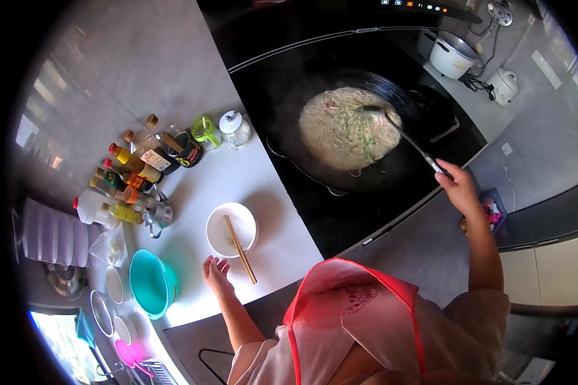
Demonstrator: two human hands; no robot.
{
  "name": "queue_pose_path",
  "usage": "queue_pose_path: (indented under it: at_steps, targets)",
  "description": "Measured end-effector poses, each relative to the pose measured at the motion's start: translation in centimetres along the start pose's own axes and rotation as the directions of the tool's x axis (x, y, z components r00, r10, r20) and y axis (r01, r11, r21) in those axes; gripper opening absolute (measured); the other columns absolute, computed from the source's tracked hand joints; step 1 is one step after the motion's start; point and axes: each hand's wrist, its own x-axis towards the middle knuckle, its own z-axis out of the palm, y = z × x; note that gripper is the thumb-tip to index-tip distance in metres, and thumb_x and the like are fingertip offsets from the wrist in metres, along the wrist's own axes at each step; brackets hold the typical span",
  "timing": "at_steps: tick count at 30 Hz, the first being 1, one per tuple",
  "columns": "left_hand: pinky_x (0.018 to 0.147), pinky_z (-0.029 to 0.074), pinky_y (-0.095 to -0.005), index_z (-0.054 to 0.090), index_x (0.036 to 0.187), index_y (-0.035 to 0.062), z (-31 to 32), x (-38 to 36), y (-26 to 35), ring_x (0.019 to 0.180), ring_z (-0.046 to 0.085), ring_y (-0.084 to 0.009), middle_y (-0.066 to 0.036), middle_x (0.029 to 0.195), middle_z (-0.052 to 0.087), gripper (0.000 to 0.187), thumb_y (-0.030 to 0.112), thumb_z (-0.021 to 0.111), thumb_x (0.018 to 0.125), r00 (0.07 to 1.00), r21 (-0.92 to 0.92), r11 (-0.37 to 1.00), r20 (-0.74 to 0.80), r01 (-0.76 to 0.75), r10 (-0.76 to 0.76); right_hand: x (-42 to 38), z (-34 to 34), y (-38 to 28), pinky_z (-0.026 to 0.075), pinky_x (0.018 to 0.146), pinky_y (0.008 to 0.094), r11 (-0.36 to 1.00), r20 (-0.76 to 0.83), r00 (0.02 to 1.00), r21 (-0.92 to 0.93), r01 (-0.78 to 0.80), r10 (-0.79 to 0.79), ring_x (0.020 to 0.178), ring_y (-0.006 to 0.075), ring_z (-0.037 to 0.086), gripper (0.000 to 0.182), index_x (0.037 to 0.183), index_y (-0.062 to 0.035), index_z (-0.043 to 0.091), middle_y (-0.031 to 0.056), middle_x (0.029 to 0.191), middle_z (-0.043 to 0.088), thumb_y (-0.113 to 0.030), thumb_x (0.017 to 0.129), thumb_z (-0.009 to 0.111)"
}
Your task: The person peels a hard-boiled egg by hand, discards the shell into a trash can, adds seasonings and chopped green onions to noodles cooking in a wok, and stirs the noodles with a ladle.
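My right hand [457,185] is wrapped around the dark handle of a long-handled wok spatula [412,142]. The spatula's head rests among noodles with green shreds [350,128], and food partly hides it. The noodles lie in pale liquid inside a large black wok [321,173] on the stove. My left hand [217,274] hovers at the counter's front edge, its fingers loosely bent and apart, holding nothing. Just beyond it stands a white bowl [217,221], with a pair of wooden chopsticks [241,250] leaning over its rim.
Several sauce bottles [131,167], a green jar [205,131] and a lidded glass jar [235,128] line the counter's back. A metal pot [157,212] and a teal basin [153,282] stand on the left. A white rice cooker [453,56] sits beyond the stove.
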Motion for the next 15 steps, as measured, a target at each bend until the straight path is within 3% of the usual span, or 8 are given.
queue_pose_path:
  at_steps: [4,6,7,9,10,12,14,15]
  targets:
    - [0.063,0.048,-0.0278,0.048,0.108,0.0019,0.0,0.1,-0.1,0.074,0.057,-0.0171,-0.009,0.091,0.054,0.023,0.013,0.047,0.087,0.999,0.009,1.000,-0.017,0.027,-0.027,1.5,1.1,0.7,0.043,0.065,0.0230,0.997,-0.076,0.995,0.026,-0.066,0.068,0.069,0.0106,0.052,0.038,0.120,-0.0016,0.052,0.0061,0.086,0.061,-0.016,0.085,0.060]
    - [0.062,0.048,-0.0275,0.048,0.107,0.0017,-0.4,0.3,-0.5,0.073,0.057,-0.0168,-0.009,0.090,0.054,0.023,0.012,0.047,0.087,0.999,0.010,0.999,-0.011,0.031,-0.031,1.1,1.0,-1.5,0.043,0.055,0.0263,0.933,-0.002,0.943,0.150,-0.327,0.331,0.059,0.0113,0.051,0.034,0.118,-0.0046,0.053,0.0059,0.077,0.058,-0.019,0.088,0.056]
    - [0.061,0.048,-0.0272,0.048,0.107,0.0014,-0.5,0.4,-0.7,0.072,0.057,-0.0165,-0.009,0.089,0.054,0.023,0.012,0.047,0.087,0.999,0.010,0.999,-0.006,0.033,-0.033,0.9,0.8,-1.9,0.043,0.055,0.0263,0.933,-0.003,0.943,0.148,-0.328,0.332,0.059,0.0113,0.051,0.034,0.118,-0.0046,0.053,0.0059,0.077,0.058,-0.019,0.088,0.056]
    - [0.060,0.048,-0.0265,0.049,0.106,0.0014,-0.6,0.6,-1.1,0.071,0.056,-0.0160,-0.008,0.088,0.054,0.021,0.011,0.047,0.087,0.999,-0.020,0.999,-0.009,0.038,-0.038,-0.1,0.5,-2.6,0.038,0.041,0.0295,0.755,0.287,0.821,0.326,-0.568,0.494,0.047,0.0116,0.046,0.024,0.109,-0.0070,0.054,0.0053,0.068,0.053,-0.021,0.090,0.051]
    - [0.059,0.048,-0.0258,0.049,0.105,0.0014,-0.7,0.6,-1.2,0.069,0.056,-0.0155,-0.007,0.088,0.055,0.020,0.010,0.048,0.087,0.999,-0.049,0.998,-0.012,0.039,-0.040,-0.7,0.6,-3.2,0.038,0.041,0.0295,0.756,0.286,0.820,0.324,-0.569,0.495,0.047,0.0116,0.046,0.024,0.109,-0.0070,0.054,0.0053,0.068,0.053,-0.021,0.090,0.051]
    - [0.060,0.048,-0.0252,0.050,0.104,0.0016,-0.6,0.6,-1.2,0.069,0.056,-0.0148,-0.006,0.086,0.055,0.019,0.010,0.048,0.087,0.999,-0.034,0.998,-0.008,0.046,-0.047,-1.9,1.0,-4.6,0.031,0.034,0.0283,0.450,0.503,0.710,0.551,-0.703,0.492,0.040,0.0112,0.041,0.015,0.097,-0.0092,0.051,0.0057,0.064,0.051,-0.022,0.090,0.049]
    - [0.060,0.048,-0.0246,0.050,0.103,0.0019,-0.6,0.5,-1.2,0.068,0.056,-0.0140,-0.006,0.085,0.055,0.018,0.011,0.049,0.087,0.999,-0.019,0.998,-0.004,0.052,-0.052,-2.6,0.7,-5.8,0.029,0.034,0.0250,0.384,0.555,0.683,0.568,-0.728,0.475,0.041,0.0097,0.040,0.015,0.093,-0.0094,0.050,0.0061,0.066,0.051,-0.024,0.090,0.048]
    - [0.060,0.048,-0.0239,0.051,0.102,0.0023,-0.7,0.5,-1.4,0.068,0.056,-0.0133,-0.005,0.085,0.055,0.017,0.011,0.049,0.087,0.998,-0.008,0.998,-0.007,0.055,-0.055,-2.8,0.6,-5.7,0.029,0.034,0.0241,0.230,0.640,0.637,0.604,-0.763,0.430,0.041,0.0094,0.040,0.016,0.096,-0.0093,0.050,0.0060,0.068,0.051,-0.024,0.090,0.047]
